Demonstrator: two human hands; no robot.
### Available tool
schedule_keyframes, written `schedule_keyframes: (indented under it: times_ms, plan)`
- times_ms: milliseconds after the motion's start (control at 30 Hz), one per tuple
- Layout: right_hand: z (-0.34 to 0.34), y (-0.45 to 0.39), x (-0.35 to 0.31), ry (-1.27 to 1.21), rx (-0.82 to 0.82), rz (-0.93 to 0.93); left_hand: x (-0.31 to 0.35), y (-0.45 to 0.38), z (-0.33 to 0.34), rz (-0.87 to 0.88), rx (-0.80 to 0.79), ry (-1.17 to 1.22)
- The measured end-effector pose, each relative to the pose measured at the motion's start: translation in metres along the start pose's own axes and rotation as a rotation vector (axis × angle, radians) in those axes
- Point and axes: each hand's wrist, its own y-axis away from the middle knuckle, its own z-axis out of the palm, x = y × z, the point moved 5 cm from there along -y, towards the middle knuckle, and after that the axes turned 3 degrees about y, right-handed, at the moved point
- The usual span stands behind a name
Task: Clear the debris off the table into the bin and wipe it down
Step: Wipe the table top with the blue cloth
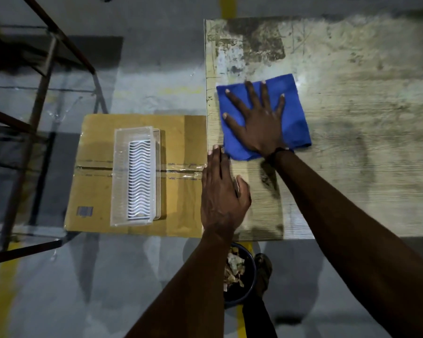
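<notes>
Pressing flat on the blue cloth [286, 103] with the right hand [259, 120], fingers straight and fanned wide, nothing pinched. Lying spread on the table [364, 118] near its left edge, under that palm. Resting the left hand [221, 191] open at the table's left edge, nearer than the cloth, fingers straight and together over the rim, thumb lying on the top, holding nothing. Showing dark smears and worn patches across the table's pale surface, heaviest toward its far left corner. Sitting on the floor just below the table's near edge, between the two forearms: the dark bin [242, 274], holding scraps of debris [233, 267]. Lying left of the table, touching its side: a flat cardboard box [95, 167] carrying a clear plastic tray [132, 176]. Standing farther left of the table: a dark metal frame [42, 93].
</notes>
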Motion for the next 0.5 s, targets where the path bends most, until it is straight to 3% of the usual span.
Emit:
schedule_keyframes:
  times_ms: [133,300,400,500]
  plan:
    - [-0.009,0.065,0.049,0.013,0.005,0.081,0.002,-0.001,-0.001,0.006,-0.001,-0.015]
    - [-0.020,0.030,0.094,0.003,0.023,0.304,0.003,0.001,-0.003,0.026,0.022,-0.007]
    - [-0.010,0.022,0.058,0.032,0.023,0.214,0.002,0.001,-0.002,0.028,0.033,-0.028]
    - [-0.008,0.071,0.029,0.052,0.026,0.055,0.002,0.002,-0.002,0.029,0.022,-0.031]
